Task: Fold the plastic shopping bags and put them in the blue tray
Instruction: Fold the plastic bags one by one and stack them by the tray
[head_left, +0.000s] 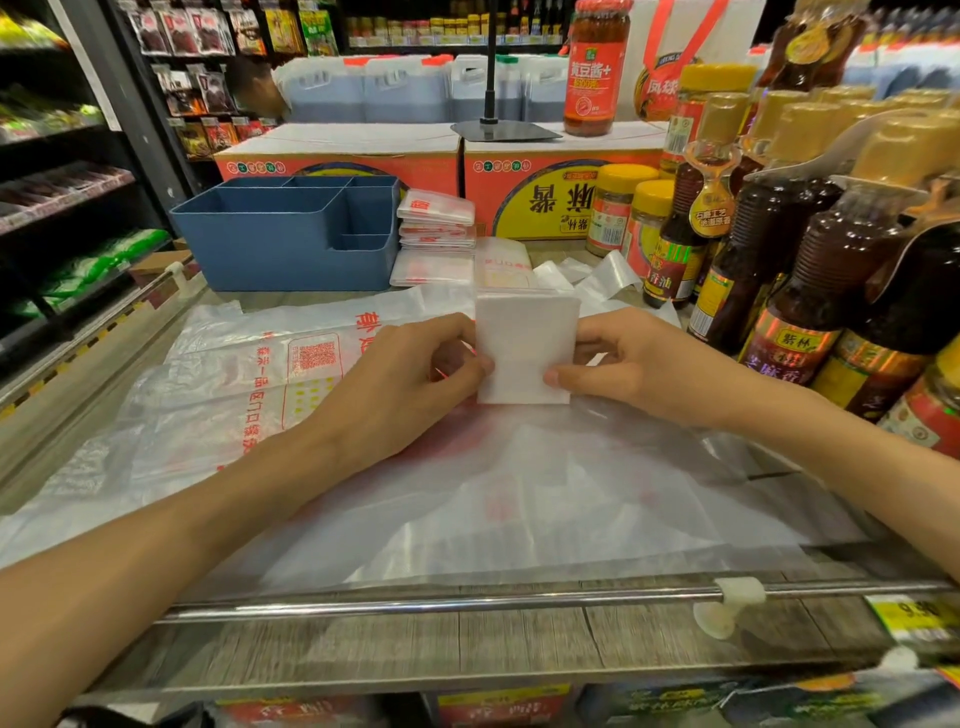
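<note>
Both hands, left hand (410, 374), right hand (634, 364), pinch folded bag (524, 348).

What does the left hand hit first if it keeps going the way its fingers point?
The left hand points right, at the folded bag it already pinches. Straight past that lies the right hand holding the bag's other edge.

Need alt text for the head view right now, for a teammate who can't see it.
Both hands, left hand and right hand, pinch a folded white bag over loose plastic bags on a shelf. The blue tray sits behind, a stack of folded bags beside it.
</note>
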